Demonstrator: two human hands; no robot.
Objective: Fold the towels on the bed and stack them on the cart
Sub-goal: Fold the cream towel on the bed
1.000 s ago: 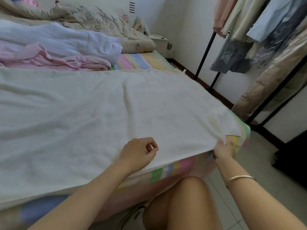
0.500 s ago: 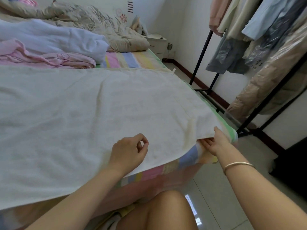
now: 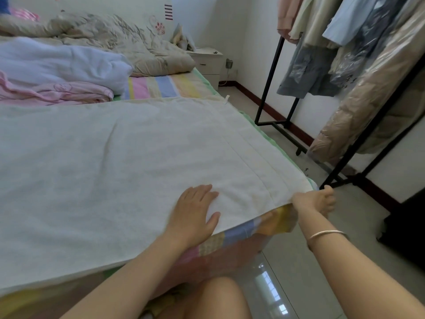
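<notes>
- So, the towel [image 3: 115, 169] is spread flat across the near end of the bed [image 3: 161, 86], covering most of it. Its near edge runs along the mattress edge, and a small white loop [image 3: 227, 99] sticks up at the far right corner.
- Left hand [image 3: 194, 210]: palm down on the towel near the near edge, fingers straight and relaxed, pressing on it rather than gripping anything.
- Right hand [image 3: 315, 200]: fingers curled round the towel's near right corner, right at the bed's corner. There's a bangle [image 3: 326, 234] on that wrist.
- Behind the towel the bed's got a pile going: pink blanket [image 3: 57, 93] on the left, white duvet [image 3: 64, 63] bunched behind it, and a beige quilt [image 3: 115, 40] crumpled against the wall.
- The striped sheet shows between the pile and the towel.
- The nightstand [image 3: 207, 63] sits in the far corner with its drawers closed and some small dark thing on top; can't tell what.
- The black rack [image 3: 271, 72] on the right is loaded with hanging clothes [image 3: 308, 72], a few in clear plastic covers.
- A bare knee [image 3: 220, 298] is at the bottom, over the shiny floor [image 3: 287, 261].
</notes>
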